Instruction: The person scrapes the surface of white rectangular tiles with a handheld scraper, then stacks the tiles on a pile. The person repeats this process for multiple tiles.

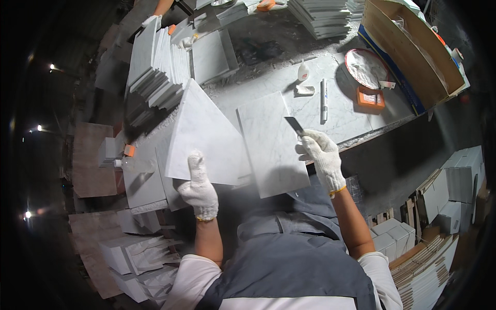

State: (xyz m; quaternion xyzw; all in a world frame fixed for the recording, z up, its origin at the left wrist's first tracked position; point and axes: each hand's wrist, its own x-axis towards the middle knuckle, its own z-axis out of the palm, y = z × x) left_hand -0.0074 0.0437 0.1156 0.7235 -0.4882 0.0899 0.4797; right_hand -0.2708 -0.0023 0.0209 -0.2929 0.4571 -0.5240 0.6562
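In the middle of the frame, my left hand (199,188) gripped a tipped-up white tile (204,137) to keep it steady, while my right hand (321,157) pinched a flat blade (294,125) over a second tile (271,147).

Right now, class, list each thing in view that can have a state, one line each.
Left hand: gloved, gripping the tilted white tile.
Right hand: gloved, holding a dark flat blade.
Marble tile: flat, overhanging the worktable.
Cardboard box: open.
Small white bottle: upright.
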